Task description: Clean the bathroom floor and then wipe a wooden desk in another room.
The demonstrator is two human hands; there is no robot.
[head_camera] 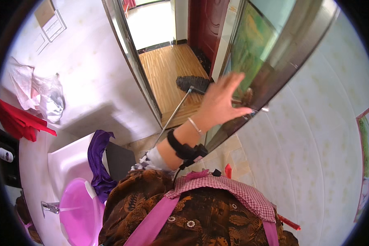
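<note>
My left hand, slightly blurred, is stretched forward with fingers apart and holds nothing. Its thumb overlaps the metal edge of a glass door in the picture; contact cannot be told. A bracelet and a black strap with a device are on that wrist and forearm. Behind the arm runs a thin metal mop pole, its lower part hidden by the sleeve. The grey mop head lies on the wood-patterned floor beyond the doorway. My right hand is out of view.
At left, a faucet runs water into a pink basin in a white sink. A purple cloth hangs over its edge, near a dark grey bin-like object. Red cloth and plastic bags hang on the wall.
</note>
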